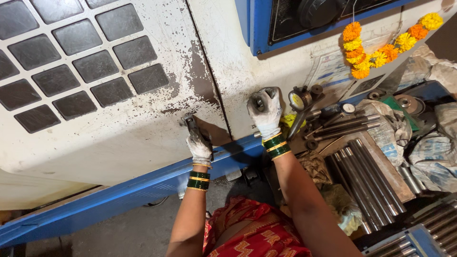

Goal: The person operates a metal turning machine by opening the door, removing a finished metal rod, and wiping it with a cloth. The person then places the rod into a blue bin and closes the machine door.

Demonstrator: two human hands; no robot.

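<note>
My left hand, in a dirty white glove, grips the dark handle on the white sliding door of a large machine. My right hand, also gloved, is closed around a short dark metal cylinder, held up against the machine's white front panel. Green and gold bangles ring both wrists. The door's edge runs just right of the handle, between my two hands.
To the right, a bench holds a dial gauge, several long steel rods and rags. A marigold garland hangs on the machine below a blue control panel. Dark window squares fill the door; a blue rail runs beneath.
</note>
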